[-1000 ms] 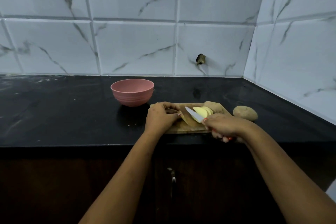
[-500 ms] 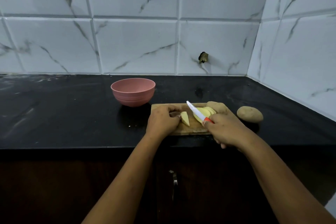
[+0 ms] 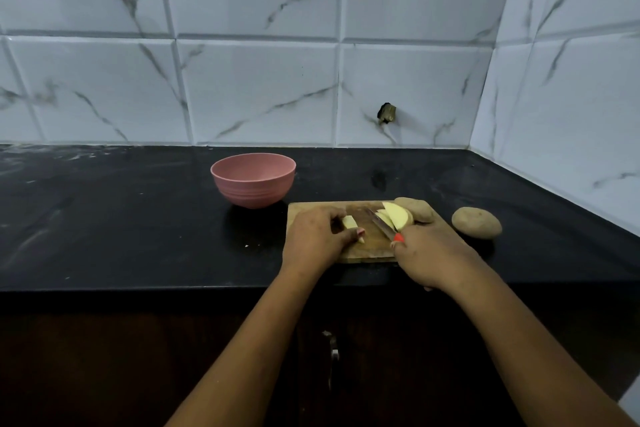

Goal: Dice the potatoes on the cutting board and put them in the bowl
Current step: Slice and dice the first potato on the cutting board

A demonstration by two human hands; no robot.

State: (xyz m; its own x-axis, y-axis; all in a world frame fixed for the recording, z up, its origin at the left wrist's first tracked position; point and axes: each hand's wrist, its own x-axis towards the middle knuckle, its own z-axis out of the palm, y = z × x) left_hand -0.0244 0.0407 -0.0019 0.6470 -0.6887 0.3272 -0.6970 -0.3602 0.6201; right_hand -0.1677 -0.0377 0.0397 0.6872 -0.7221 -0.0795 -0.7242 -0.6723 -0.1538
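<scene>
Two whole potatoes: board potato (image 3: pixel 417 209) sat at the board's (image 3: pixel 297 213) far right corner; counter potato (image 3: pixel 476 222) lay just right of it.
Slices (image 3: pixel 394 215): about three, fanned right of the blade.
Wedge (image 3: pixel 350 222): one, long axis near-to-far, left of the blade.
Left hand (image 3: pixel 315 239): fingers curled, pinched the wedge.
Right hand (image 3: pixel 429 253): gripped one knife (image 3: pixel 380 224), tip pointing far-left.
Bowl (image 3: pixel 252 180): one, stood beyond the board's left corner.

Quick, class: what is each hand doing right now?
Left hand: holds the potato piece on the cutting board.
Right hand: grips the knife.
</scene>
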